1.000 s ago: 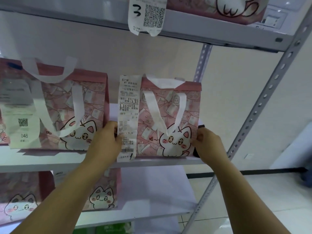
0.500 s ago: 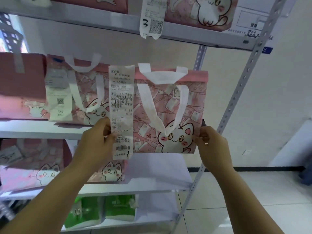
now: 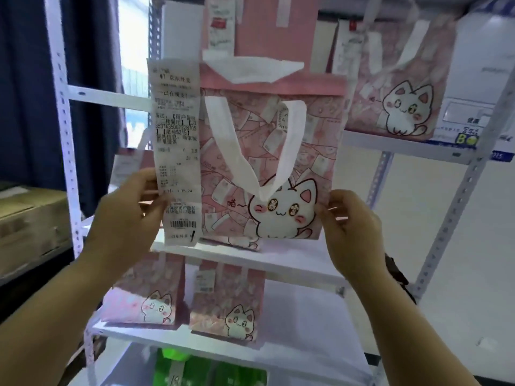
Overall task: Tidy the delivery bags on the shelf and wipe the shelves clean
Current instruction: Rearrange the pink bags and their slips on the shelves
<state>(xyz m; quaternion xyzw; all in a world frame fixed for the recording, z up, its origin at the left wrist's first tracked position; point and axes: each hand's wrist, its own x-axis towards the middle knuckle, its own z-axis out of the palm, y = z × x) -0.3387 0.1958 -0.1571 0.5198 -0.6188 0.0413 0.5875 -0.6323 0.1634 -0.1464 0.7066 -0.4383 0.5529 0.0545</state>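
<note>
A pink delivery bag [image 3: 267,162] is held up between both hands in front of a metal shelf unit [image 3: 250,257].

The bag is gripped low at each side edge: the left hand [image 3: 125,215] is closed on the edge beside the long receipt [image 3: 177,151] stuck to its front, the right hand [image 3: 354,227] is closed on the opposite edge. The bag hangs clear above the shelf board just beyond the hands. The tidying step appears to be under way; a free spot must next be chosen and the bag set down upright. What the bag holds cannot be seen. Below the hands, two more cat bags [image 3: 223,302] stand on a lower shelf; another bag [image 3: 390,87] stands above the right hand. No wiping cloth is seen.
</note>
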